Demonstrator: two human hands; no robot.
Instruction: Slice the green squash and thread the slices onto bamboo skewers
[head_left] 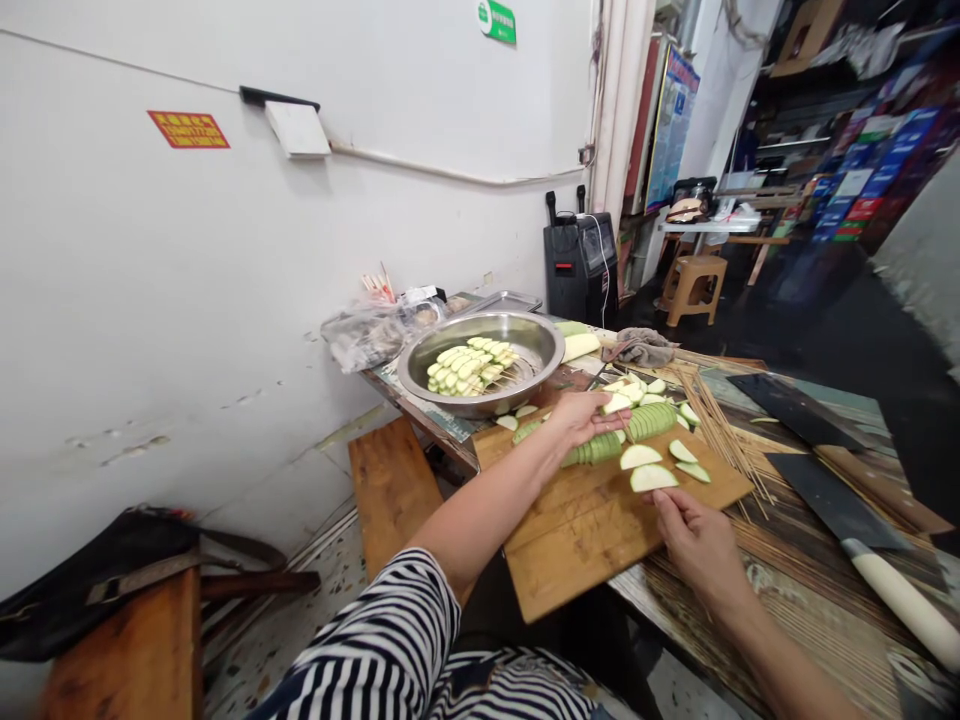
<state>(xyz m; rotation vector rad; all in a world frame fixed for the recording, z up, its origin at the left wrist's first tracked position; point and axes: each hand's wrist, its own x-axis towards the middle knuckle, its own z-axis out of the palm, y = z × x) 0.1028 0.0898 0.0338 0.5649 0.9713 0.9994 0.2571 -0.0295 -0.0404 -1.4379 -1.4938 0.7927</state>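
Over the wooden cutting board point(592, 530), my left hand point(583, 418) has its fingers closed round a pale green-edged slice point(617, 403). My right hand point(694, 535) pinches something thin, probably a skewer, beside two half-round slices point(652, 478) that overlap in a line. Rows of cut green slices point(651, 421) lie on the board under and beside my left hand. Loose slices point(683, 451) rest to the right. A steel basin point(536, 365) behind the board holds skewered slices point(469, 367). Thin wooden skewers point(716, 425) lie in a loose bundle at the board's right edge.
Two cleavers point(836, 495) lie on the table at the right. A grey cloth point(641, 347) and uncut pale pieces point(580, 346) are at the back. Plastic bags point(364, 335) sit left of the basin. A wooden bench point(394, 490) stands below, and a black speaker point(581, 265) behind.
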